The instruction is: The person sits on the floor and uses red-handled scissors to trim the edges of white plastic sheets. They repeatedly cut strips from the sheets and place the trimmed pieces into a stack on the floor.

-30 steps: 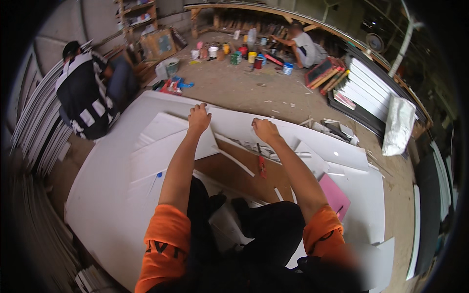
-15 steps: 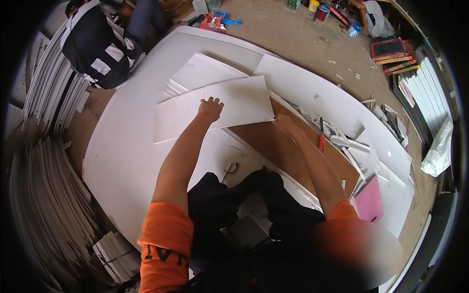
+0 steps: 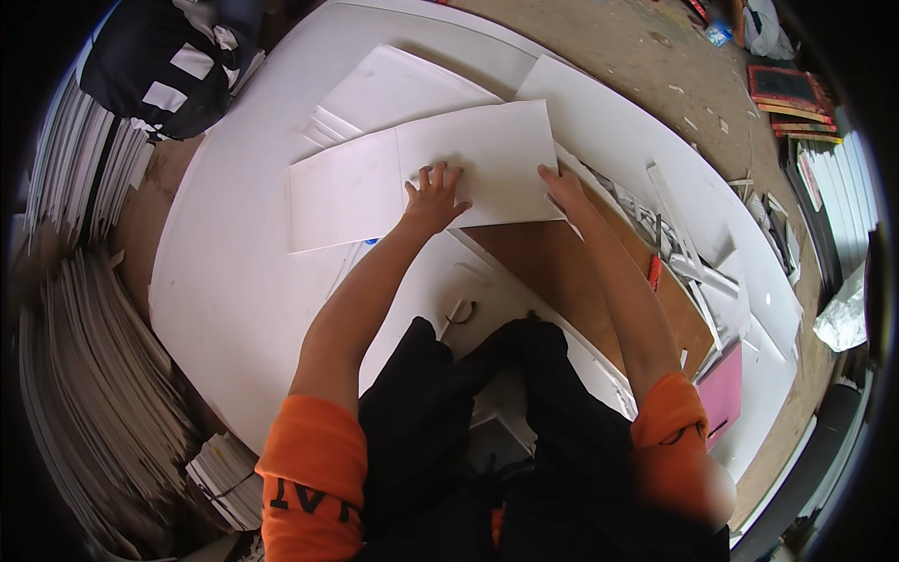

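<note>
A long white sheet [image 3: 345, 192] with a thin line across it lies at an angle in front of me. My left hand [image 3: 434, 200] rests on it, fingers spread, just right of that line. At the sheet's right edge is my right hand [image 3: 565, 192], its fingers closed on the edge; the fingertips beneath cannot be made out. Below the sheet's lower right side lies a brown board [image 3: 552, 267]. A red-handled cutter knife [image 3: 655, 272] is on the board's right part, beyond my right forearm. More white sheets [image 3: 398, 94] are stacked behind.
White offcut strips [image 3: 688, 244] clutter the right side, with a pink sheet [image 3: 721, 393] nearer me. A large white panel [image 3: 215, 309] lies underneath everything. Stacked sheets [image 3: 94, 365] stand at left. Another person [image 3: 173, 70] is at the far left. A small hooked black piece [image 3: 468, 313] lies near my knees.
My left hand has shifted right across the sheet's line and its fingers have spread. My right hand has moved from the sheet's near corner up along its right edge. The view has shifted.
</note>
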The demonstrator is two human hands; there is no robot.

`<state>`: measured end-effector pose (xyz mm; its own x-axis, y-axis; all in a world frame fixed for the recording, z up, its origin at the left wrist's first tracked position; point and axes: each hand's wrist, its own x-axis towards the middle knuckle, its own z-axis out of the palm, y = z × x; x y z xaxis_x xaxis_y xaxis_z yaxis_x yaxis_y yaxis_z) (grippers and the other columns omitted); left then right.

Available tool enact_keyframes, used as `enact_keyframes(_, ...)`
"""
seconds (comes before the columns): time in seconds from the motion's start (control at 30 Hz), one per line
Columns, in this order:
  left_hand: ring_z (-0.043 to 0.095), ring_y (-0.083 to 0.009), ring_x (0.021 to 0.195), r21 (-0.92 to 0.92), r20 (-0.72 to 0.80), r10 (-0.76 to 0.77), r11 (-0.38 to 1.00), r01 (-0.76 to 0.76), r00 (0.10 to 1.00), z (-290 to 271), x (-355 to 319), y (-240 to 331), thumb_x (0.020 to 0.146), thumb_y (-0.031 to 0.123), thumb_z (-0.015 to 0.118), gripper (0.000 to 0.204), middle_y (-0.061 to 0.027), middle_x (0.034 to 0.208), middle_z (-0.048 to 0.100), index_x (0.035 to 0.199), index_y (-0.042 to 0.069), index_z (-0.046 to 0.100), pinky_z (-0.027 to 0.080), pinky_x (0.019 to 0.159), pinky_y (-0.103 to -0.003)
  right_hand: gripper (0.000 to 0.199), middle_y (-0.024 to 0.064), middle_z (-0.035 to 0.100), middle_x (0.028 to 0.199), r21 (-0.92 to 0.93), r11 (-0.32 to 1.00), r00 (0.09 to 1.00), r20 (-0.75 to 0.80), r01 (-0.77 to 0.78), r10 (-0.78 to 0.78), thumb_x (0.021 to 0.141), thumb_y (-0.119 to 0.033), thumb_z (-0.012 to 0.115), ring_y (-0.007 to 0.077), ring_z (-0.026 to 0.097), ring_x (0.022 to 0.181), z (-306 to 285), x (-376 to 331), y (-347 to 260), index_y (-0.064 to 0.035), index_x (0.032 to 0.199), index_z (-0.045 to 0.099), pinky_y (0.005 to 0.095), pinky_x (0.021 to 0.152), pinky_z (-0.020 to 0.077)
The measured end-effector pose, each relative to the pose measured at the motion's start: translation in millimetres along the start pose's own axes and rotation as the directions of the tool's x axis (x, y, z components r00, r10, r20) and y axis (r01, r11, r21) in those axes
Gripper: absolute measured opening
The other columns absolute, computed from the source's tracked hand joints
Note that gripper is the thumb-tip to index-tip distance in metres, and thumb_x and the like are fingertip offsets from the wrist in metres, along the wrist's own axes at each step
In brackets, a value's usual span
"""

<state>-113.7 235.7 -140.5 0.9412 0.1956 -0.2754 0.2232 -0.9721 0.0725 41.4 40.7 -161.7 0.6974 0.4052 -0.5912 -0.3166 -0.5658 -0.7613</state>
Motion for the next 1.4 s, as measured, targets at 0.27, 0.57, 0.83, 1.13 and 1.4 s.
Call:
enact_keyframes(0.27,0.031,-0.0386,0.113,-0.08,-0.173,0.116,0.988,-0.132,0.978,-68,-36,-20,0.078,0.044,0.052,0.068,-0.0175,0.127,0.022,0.129,0.014,0.019,0.032,0.091,-0.05,0.043,0.0089,0.053,0.09,0.133,0.913,0.91,-0.221,0.385,-0.351,0.081,-0.03,0.052,0.0165,0.05,0.076,7,-90,-75,-0.0001,0.111,0.04,0.0287,0.062,0.0416)
enact_keyframes(0.57,0.031,-0.0408,0.11,-0.22,-0.877,-0.057,0.93,-0.294,0.477,-200,-88,-17,0.072,0.034,0.062,0.073,-0.0233,0.121,0.027,0.126,0.006,0.022,0.029,0.091,-0.046,0.043,0.0115,0.057,0.088,-0.127,0.565,0.484,-0.386,0.815,-0.785,0.08,-0.024,0.057,0.0147,0.054,0.075,-93,-239,-147,-0.0004,0.112,0.04,0.0255,0.066,0.0416)
enact_keyframes(0.83,0.023,-0.0373,0.118,-0.002,-0.931,0.135,0.927,-0.374,0.34,-282,-126,44,0.072,0.031,0.062,0.075,-0.0214,0.127,0.022,0.128,0.004,0.021,0.019,0.097,-0.05,0.03,0.0072,0.057,0.079,-0.068,0.493,0.388,-0.526,0.868,-0.757,0.081,-0.02,0.055,0.01,0.052,0.07,-173,-325,-107,-0.0048,0.105,0.044,0.0229,0.061,0.0393)
enact_keyframes(1.13,0.044,-0.0281,0.101,-0.274,-0.618,0.115,0.896,-0.35,0.777,-267,-89,76,0.074,0.044,0.055,0.047,-0.0121,0.1,0.049,0.1,0.005,0.053,0.027,0.086,-0.049,0.031,0.0064,0.058,0.081,-0.024,0.558,0.422,-0.629,0.829,-0.654,0.081,-0.021,0.055,0.009,0.052,0.073,-201,-309,-48,-0.0038,0.105,0.046,0.0225,0.066,0.0388)
enact_keyframes(1.4,0.046,-0.025,0.093,0.063,-0.733,0.205,0.97,-0.236,0.649,-225,-56,143,0.073,0.037,0.058,0.036,-0.0081,0.094,0.05,0.093,0.008,0.055,0.031,0.075,-0.046,0.051,0.0143,0.036,0.117,-0.377,0.921,0.423,-0.822,0.098,-0.381,0.076,-0.034,0.056,0.0329,0.032,0.109,-247,-201,47,-0.0177,0.12,0.037,0.0502,0.084,0.0329)
